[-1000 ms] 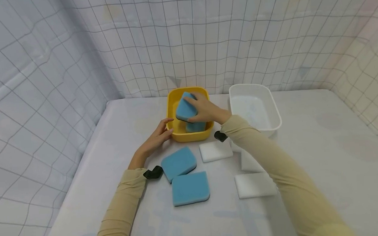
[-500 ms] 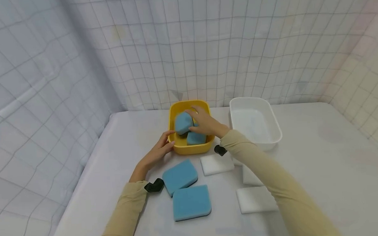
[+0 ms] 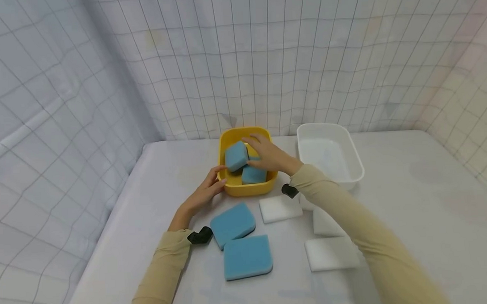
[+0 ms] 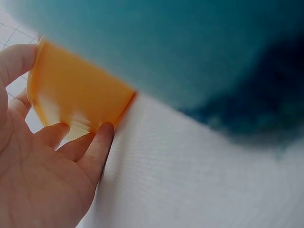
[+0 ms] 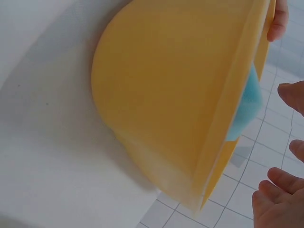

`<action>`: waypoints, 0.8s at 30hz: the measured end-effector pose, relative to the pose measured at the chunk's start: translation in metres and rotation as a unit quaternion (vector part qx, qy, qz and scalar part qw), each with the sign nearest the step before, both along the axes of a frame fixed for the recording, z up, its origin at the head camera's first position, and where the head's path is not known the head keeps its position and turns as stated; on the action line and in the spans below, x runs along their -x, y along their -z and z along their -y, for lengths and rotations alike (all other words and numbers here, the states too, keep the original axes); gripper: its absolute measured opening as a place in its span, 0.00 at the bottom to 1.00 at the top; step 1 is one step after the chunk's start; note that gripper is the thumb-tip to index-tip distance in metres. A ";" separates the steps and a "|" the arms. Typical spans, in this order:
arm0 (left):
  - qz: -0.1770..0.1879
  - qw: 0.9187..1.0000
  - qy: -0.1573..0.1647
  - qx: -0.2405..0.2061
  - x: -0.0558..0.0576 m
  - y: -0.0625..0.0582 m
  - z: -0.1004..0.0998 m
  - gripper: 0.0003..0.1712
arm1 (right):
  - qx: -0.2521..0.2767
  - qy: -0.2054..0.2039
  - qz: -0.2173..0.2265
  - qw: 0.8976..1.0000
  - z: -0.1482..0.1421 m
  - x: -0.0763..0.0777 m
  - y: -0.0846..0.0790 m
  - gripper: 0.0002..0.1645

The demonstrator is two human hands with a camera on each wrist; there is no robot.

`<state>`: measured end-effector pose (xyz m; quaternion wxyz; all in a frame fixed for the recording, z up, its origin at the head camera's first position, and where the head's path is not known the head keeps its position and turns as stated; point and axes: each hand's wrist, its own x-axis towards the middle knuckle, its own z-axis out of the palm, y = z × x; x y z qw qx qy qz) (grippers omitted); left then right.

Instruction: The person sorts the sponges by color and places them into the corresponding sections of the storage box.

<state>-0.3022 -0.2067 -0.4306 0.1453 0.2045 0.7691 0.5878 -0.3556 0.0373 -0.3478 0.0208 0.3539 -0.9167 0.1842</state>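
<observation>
A yellow plastic tub [image 3: 249, 190] stands at the back of the table with two blue sponges inside. The left sponge [image 3: 236, 155] leans tilted against the other sponge [image 3: 253, 175]. My left hand [image 3: 204, 194] holds the tub's left side, a fingertip over the rim and other fingers against the outer wall. Above the tub's right part hovers my right hand [image 3: 271, 156], fingers spread and apart from the sponge in the right wrist view. Two more blue sponges, one farther back [image 3: 232, 224] and one nearer [image 3: 247, 257], lie in front, partly touching.
Right of the yellow tub is a white plastic tub [image 3: 324, 154]. Several white sponge-like pads lie in front, including one near the yellow tub [image 3: 280, 208] and one closer to me [image 3: 329, 254]; my right sleeve partly covers some. Gridded fabric [image 3: 248, 78] hangs behind the table.
My right hand lowered a blue sponge into the yellow tub, let go and drew slightly right. The left hand keeps its place on the tub. The head view has tilted up a little.
</observation>
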 end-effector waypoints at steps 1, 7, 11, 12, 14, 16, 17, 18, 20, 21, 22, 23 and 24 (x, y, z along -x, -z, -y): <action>-0.001 1.000 0.000 -0.002 0.000 0.000 0.000 0.29 | -0.001 0.000 -0.002 1.000 -0.001 0.000 0.000 0.42; 0.005 1.000 0.005 -0.001 0.000 -0.003 0.000 0.29 | -0.003 -0.011 0.006 1.000 -0.006 -0.003 -0.005 0.42; 0.002 1.000 0.000 0.002 0.001 -0.006 -0.001 0.29 | 0.008 -0.020 0.003 1.000 -0.009 -0.004 -0.009 0.43; 0.000 1.000 -0.001 0.002 0.002 -0.007 -0.001 0.29 | 0.013 -0.022 0.003 1.000 -0.009 -0.004 -0.010 0.43; -0.001 1.000 -0.002 0.001 0.002 -0.007 -0.002 0.28 | 0.019 -0.024 -0.001 1.000 -0.011 -0.005 -0.010 0.43; 0.002 1.000 0.002 -0.001 0.002 -0.007 -0.002 0.28 | 0.019 -0.025 0.000 1.000 -0.012 -0.006 -0.010 0.43; 0.004 1.000 0.003 -0.001 0.002 -0.007 -0.002 0.29 | 0.018 -0.025 0.001 1.000 -0.013 -0.006 -0.010 0.43; 0.005 1.000 0.004 0.000 0.002 -0.007 -0.002 0.29 | 0.018 -0.026 0.001 1.000 -0.013 -0.007 -0.010 0.43; 0.006 1.000 0.005 0.000 0.002 -0.006 -0.002 0.29 | 0.018 -0.028 0.001 0.999 -0.014 -0.009 -0.009 0.43; 0.006 1.000 0.005 -0.001 0.001 -0.006 -0.002 0.29 | 0.019 -0.031 0.000 0.999 -0.014 -0.010 -0.009 0.43; 0.007 1.000 0.005 -0.002 0.001 -0.005 -0.002 0.29 | 0.019 -0.033 0.000 0.999 -0.014 -0.012 -0.009 0.43; 0.007 1.000 0.005 -0.004 0.000 -0.005 -0.002 0.29 | 0.020 -0.037 0.000 0.999 -0.014 -0.013 -0.009 0.43; 0.007 1.000 0.005 -0.004 0.000 -0.005 -0.001 0.29 | 0.021 -0.041 0.001 0.999 -0.014 -0.015 -0.009 0.43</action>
